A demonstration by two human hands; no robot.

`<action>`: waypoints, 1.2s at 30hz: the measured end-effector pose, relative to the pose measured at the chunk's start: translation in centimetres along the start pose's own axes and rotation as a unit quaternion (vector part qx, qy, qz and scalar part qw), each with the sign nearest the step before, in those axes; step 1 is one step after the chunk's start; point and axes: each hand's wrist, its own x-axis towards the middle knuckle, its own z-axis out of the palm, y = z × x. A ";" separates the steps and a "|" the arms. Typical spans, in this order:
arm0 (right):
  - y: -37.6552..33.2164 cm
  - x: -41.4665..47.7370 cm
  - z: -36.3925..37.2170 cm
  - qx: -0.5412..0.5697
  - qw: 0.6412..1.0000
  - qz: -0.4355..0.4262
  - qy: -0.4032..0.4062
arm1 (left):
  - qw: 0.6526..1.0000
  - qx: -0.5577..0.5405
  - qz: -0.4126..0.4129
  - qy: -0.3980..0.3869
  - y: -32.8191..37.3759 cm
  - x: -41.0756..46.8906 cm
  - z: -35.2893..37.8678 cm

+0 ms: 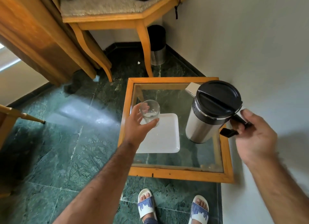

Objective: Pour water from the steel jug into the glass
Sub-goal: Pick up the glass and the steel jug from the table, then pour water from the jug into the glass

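A steel jug [199, 128] with a black lid stands on the right side of a glass-topped side table [173, 172]. My right hand [254, 137] is curled around the jug's black handle [240, 121], thumb on top. A clear glass [150, 110] stands upright over the far left corner of a white tray [163, 140]. A little water seems to lie at its bottom. My left hand [139, 125] wraps the glass, with the fingers behind it and the thumb in front.
The table has a wooden frame and stands against a white wall [259, 48] on the right. A wooden desk [117, 18] and a perforated bin [158, 48] stand beyond it. My sandalled feet [147, 205] are on the green marble floor near the table's front edge.
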 end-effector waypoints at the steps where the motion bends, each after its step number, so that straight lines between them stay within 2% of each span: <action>1: -1.3 -0.2 0.8 -0.008 1.000 -0.006 -0.021 | 1.000 -0.003 0.005 -0.008 1.6 -0.2 -0.1; 4: -5.7 -0.5 3.5 -0.049 0.995 -0.028 -0.083 | 0.999 -0.024 0.029 -0.015 6.1 -0.8 0.0; 8: -12.4 -1.4 7.5 -0.115 0.986 -0.034 -0.117 | 0.997 -0.034 0.067 -0.004 12.2 -2.7 -0.3; 17: -23.1 -4.5 16.3 -0.258 0.934 -0.069 -0.238 | 0.991 -0.034 0.125 0.027 22.8 -6.4 -2.9; 23: -27.7 -5.8 20.6 -0.334 0.895 -0.055 -0.290 | 0.990 -0.027 0.128 0.047 25.9 -8.0 -4.9; 28: -30.0 -6.7 23.7 -0.401 0.848 -0.040 -0.344 | 0.991 -0.027 0.119 0.053 27.3 -9.5 -5.7; 36: -31.4 -7.7 27.2 -0.488 0.788 -0.003 -0.376 | 0.993 -0.020 0.103 0.054 28.1 -10.2 -6.4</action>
